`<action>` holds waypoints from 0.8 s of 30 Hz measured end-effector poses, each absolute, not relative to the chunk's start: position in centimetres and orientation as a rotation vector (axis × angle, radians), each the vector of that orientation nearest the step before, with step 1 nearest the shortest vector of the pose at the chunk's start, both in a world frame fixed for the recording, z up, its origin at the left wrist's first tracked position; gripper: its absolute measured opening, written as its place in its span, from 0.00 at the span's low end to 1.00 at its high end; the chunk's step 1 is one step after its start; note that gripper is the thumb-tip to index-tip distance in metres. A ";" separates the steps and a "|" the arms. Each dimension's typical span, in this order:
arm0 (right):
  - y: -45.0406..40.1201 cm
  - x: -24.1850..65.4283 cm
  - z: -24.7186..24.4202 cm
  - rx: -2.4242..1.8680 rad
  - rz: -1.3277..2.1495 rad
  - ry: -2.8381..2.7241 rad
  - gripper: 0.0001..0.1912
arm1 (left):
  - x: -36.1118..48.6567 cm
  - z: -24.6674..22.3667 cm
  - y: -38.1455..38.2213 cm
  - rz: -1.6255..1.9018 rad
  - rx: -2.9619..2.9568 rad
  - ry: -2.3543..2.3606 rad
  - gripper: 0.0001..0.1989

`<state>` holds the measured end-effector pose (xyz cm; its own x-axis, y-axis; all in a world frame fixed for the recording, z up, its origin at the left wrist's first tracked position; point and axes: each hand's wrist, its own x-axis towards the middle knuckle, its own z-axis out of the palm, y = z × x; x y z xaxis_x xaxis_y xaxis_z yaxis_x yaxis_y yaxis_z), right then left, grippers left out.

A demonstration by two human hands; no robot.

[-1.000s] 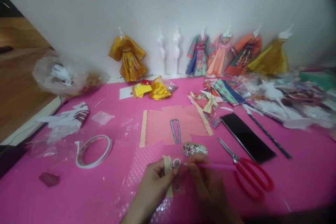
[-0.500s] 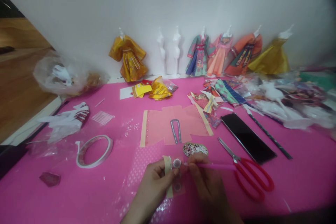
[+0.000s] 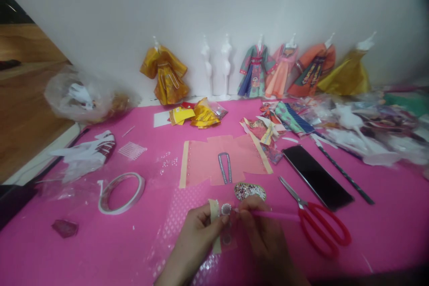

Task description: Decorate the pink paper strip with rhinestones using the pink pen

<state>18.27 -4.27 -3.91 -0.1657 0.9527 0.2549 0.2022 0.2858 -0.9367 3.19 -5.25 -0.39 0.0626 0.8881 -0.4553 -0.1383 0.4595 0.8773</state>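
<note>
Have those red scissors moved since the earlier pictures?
No, in no direction: judged against the black phone resting beside them, the red scissors lie just where they did before.

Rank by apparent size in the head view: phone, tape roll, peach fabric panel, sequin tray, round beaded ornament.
1. Peach fabric panel
2. Phone and tape roll: too alike to rank
3. Sequin tray, partly hidden by the right hand
4. Round beaded ornament

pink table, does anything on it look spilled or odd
Tiny shiny bits lie scattered left of the peach fabric, and a lone white fleck lies near the tape roll. They could be spills, though the bits may be laid out deliberately. I see no damage.
</note>
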 end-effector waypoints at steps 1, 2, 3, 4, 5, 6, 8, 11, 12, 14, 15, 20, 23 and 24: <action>-4.3 18.2 -3.7 -1.095 0.992 -1.588 0.09 | 3.2 -0.5 -5.3 0.905 0.745 1.262 0.16; -4.3 18.2 -3.5 -1.100 1.002 -1.573 0.10 | 3.2 -0.6 -5.3 0.907 0.718 1.252 0.15; -4.3 18.2 -3.4 -1.097 1.006 -1.553 0.10 | 3.1 -0.8 -5.3 0.910 0.687 1.239 0.13; -4.4 18.2 -3.3 -1.090 1.002 -1.525 0.10 | 3.1 -0.9 -5.3 0.913 0.653 1.224 0.12; -4.4 18.2 -3.2 -1.086 0.991 -1.495 0.10 | 3.1 -1.2 -5.3 0.917 0.625 1.208 0.11; -4.5 18.3 -3.2 -1.086 0.970 -1.461 0.09 | 3.0 -1.4 -5.3 0.919 0.608 1.194 0.11; -4.5 18.5 -3.4 -1.078 0.904 -1.398 0.10 | 2.9 -1.8 -5.3 0.908 0.599 1.175 0.11; -4.5 18.8 -3.5 -1.061 0.823 -1.295 0.10 | 2.9 -2.1 -5.3 0.899 0.610 1.173 0.12; -4.4 18.9 -3.5 -1.047 0.807 -1.263 0.10 | 2.9 -2.1 -5.3 0.901 0.620 1.183 0.13; -4.1 19.2 -3.1 -1.011 0.801 -1.170 0.10 | 2.9 -2.0 -5.4 0.908 0.672 1.207 0.14; -4.0 19.4 -2.8 -0.998 0.806 -1.118 0.09 | 2.9 -2.0 -5.4 0.908 0.705 1.219 0.14; -2.7 21.7 -1.9 -1.097 0.876 -1.035 0.09 | 2.8 -2.0 -5.4 0.912 0.713 1.223 0.15; -1.9 23.5 -2.0 -1.232 0.887 -1.155 0.07 | 2.8 -1.8 -5.4 0.880 0.703 1.261 0.15; -1.7 24.0 -2.0 -1.276 0.853 -1.226 0.07 | 2.8 -1.7 -5.4 0.873 0.715 1.280 0.15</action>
